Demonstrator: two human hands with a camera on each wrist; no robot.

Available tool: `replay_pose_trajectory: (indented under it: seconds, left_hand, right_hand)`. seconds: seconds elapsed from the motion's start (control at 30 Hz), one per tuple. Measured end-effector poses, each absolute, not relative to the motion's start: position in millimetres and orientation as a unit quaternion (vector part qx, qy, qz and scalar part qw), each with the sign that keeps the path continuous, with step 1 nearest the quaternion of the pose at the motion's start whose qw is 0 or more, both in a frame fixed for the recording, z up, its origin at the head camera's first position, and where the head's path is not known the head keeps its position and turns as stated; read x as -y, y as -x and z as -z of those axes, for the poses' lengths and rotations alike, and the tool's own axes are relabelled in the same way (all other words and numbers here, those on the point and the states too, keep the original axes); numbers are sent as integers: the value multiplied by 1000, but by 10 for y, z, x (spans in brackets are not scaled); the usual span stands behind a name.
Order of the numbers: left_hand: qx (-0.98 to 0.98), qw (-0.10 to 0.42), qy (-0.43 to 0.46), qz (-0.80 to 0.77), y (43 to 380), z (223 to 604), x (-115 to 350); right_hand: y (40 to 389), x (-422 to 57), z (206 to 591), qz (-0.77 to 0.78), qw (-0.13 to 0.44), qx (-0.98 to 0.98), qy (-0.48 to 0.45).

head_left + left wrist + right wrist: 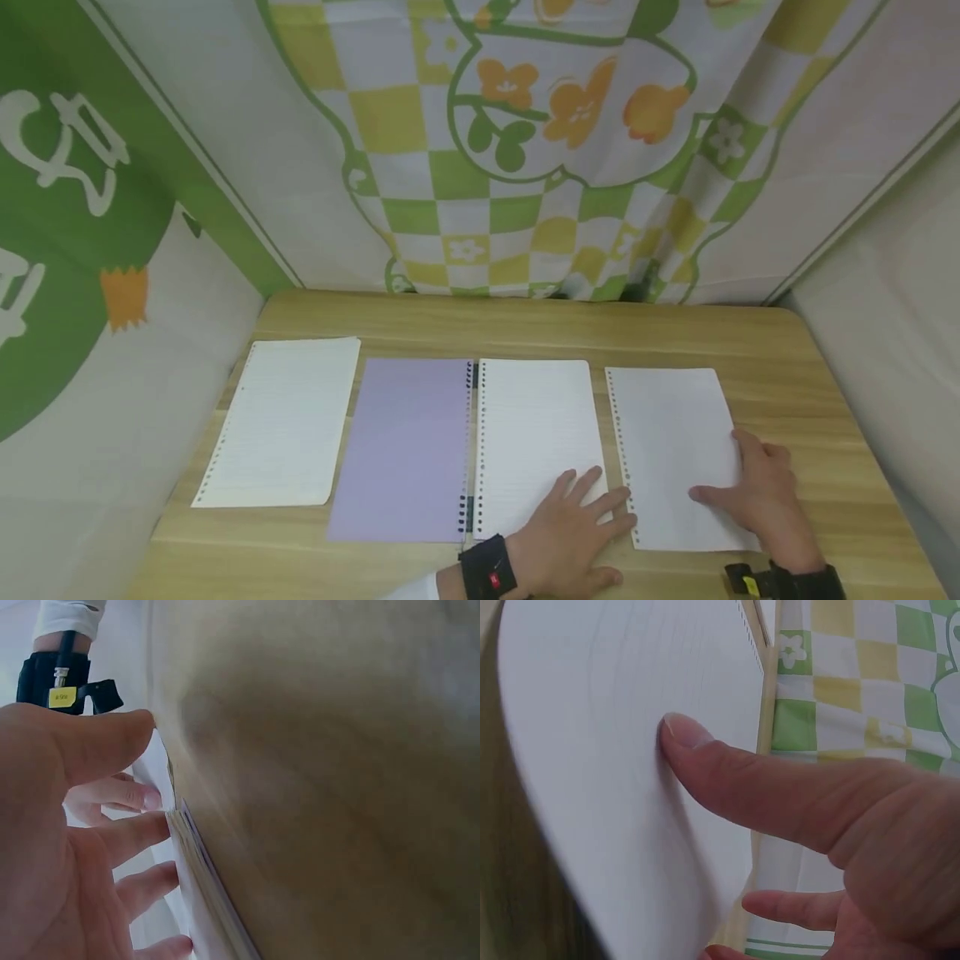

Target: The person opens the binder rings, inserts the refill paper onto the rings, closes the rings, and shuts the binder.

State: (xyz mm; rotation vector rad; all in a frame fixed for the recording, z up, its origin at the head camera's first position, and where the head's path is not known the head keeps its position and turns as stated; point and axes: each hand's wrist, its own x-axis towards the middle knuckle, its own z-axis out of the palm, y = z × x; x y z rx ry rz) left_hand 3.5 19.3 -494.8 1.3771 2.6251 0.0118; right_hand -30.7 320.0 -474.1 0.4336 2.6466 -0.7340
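Observation:
A loose-leaf notebook lies open, its purple cover (pixel 408 450) on the left and a stack of lined pages (pixel 536 417) on the right. My left hand (pixel 558 537) rests spread over the lower right of those pages, fingertips reaching the left edge of a loose white punched sheet (pixel 667 433). In the left wrist view, its fingers (pixel 146 889) touch the edge of the page stack. My right hand (pixel 772 500) holds the loose sheet at its right side: the thumb (pixel 735 776) presses on top, while the other fingers lie at the edge, partly hidden by the paper.
Another white punched sheet (pixel 285 425) lies at the left of the wooden table (pixel 525 325). Behind the table hangs a checked green and yellow curtain (pixel 465 187). Dark straps (pixel 487 571) circle both wrists.

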Motion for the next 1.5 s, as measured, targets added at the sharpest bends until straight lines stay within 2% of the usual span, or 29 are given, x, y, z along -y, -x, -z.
replay_pose_trajectory:
  seconds: [0.23,0.43,0.7,0.83,0.97,1.13,1.27,1.5]
  left_hand:
    - [-883,72,-463,-23,-15,4939,-211]
    - [-882,89,-462,-29,-2,4925,-223]
    - [-886,81,-457,-20,4,4930,-229]
    - [-884,93,-446,-104,58,4926,-220]
    - [-863,118,-386,-305,183,4878,-156]
    - [-816,176,-246,-493,394,4823,17]
    - [-804,202,-167,-534,559,4817,140]
    - [-805,194,-113,-549,726,4902,296]
  right_hand:
    - [349,-3426,4792,288,152,-935,-143]
    - [392,-3742,4830,328,192,-907,-184]
    - [474,-4033,4914,446,247,-846,-154]
    - [471,-4083,4939,474,268,-822,-167]
    - [449,-4081,4957,504,273,-799,-184]
    - [408,-3987,4928,546,261,-775,-182]
    - [383,-3803,4844,552,251,-777,-169]
    - [368,-3319,4799,563,246,-774,-152]
